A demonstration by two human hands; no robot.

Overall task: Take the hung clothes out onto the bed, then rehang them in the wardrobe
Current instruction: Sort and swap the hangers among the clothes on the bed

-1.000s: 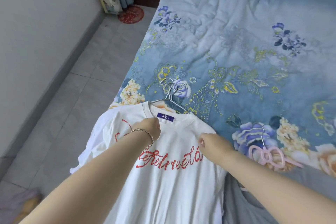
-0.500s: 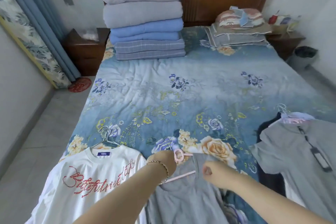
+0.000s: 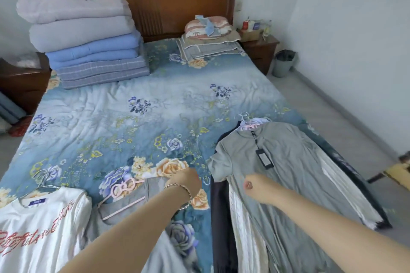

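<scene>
Several garments on hangers lie along the near edge of the bed (image 3: 137, 122). At the left is a white T-shirt (image 3: 44, 228) with red lettering on a wire hanger (image 3: 42, 180). In the middle is a grey garment (image 3: 124, 206) on a pink hanger (image 3: 123, 187). At the right a grey shirt (image 3: 284, 162) with a black tag tops a pile that includes a dark garment (image 3: 219, 210). My left hand (image 3: 185, 180) is at the middle garment's right edge, its fingers hidden. My right hand (image 3: 257, 186) is curled over the grey shirt, with nothing visibly in it.
A tall stack of folded quilts (image 3: 88, 40) stands at the head of the bed on the left, with a pillow (image 3: 208, 29) on folded covers to the right. Nightstands (image 3: 259, 49) flank the wooden headboard. A bin (image 3: 284, 62) stands on the floor at the right.
My view swung up and to the right from the white T-shirt. Both hands left that shirt, crossed the middle grey garment, and my right hand now lies over the right pile.
</scene>
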